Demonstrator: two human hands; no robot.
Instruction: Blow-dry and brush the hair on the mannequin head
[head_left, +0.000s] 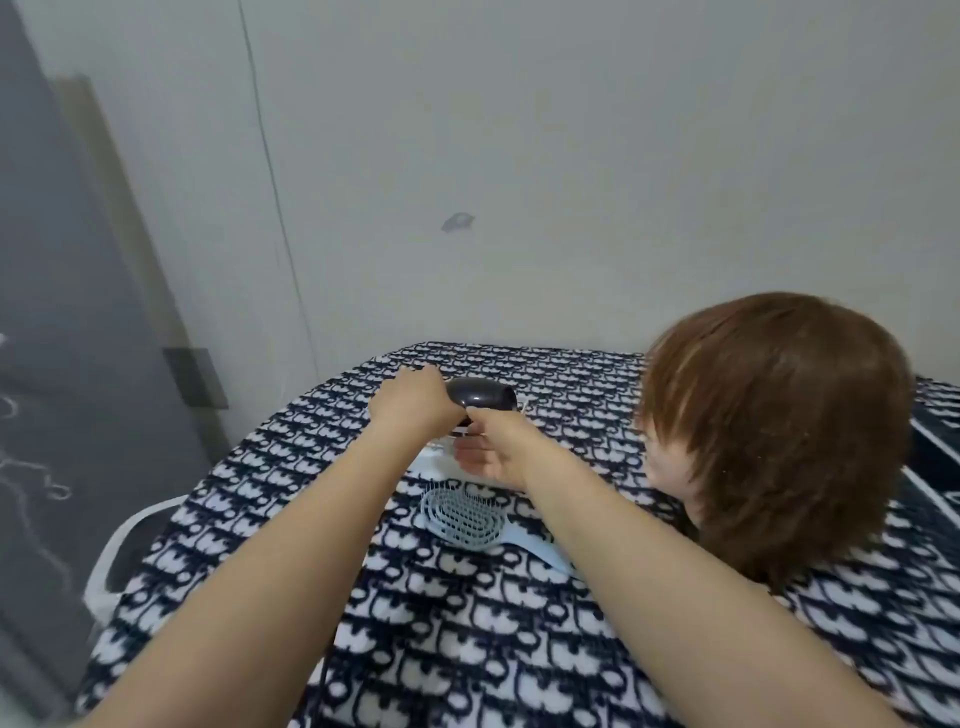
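Both grips are taken up by the hair dryer (483, 397): the left hand (415, 402) is curled over the rear end of its dark barrel, and the right hand (493, 449) is closed just beneath it, seemingly round the handle, though that part is hidden by the fingers. The dryer is thus held near the far side of the bench (467, 649), which is covered by a dark-and-white patterned cloth. A two-handed hold of this kind is probably used to steady the barrel while the handle is unfolded or a switch is found; which of these applies cannot be told. The brush (462, 514), pale blue, is laid bristles-up on the cloth just in front of the hands, within easy reach for the brushing step. The mannequin head (779, 415) is stood upright to the right, near the brush, its brown hair hanging loose and its face turned towards the dryer, so that air can be directed at it without the head being moved. Drying is judged not yet begun, since the barrel is not aimed at the hair. A thin cord (270, 171) is seen running up the wall behind.
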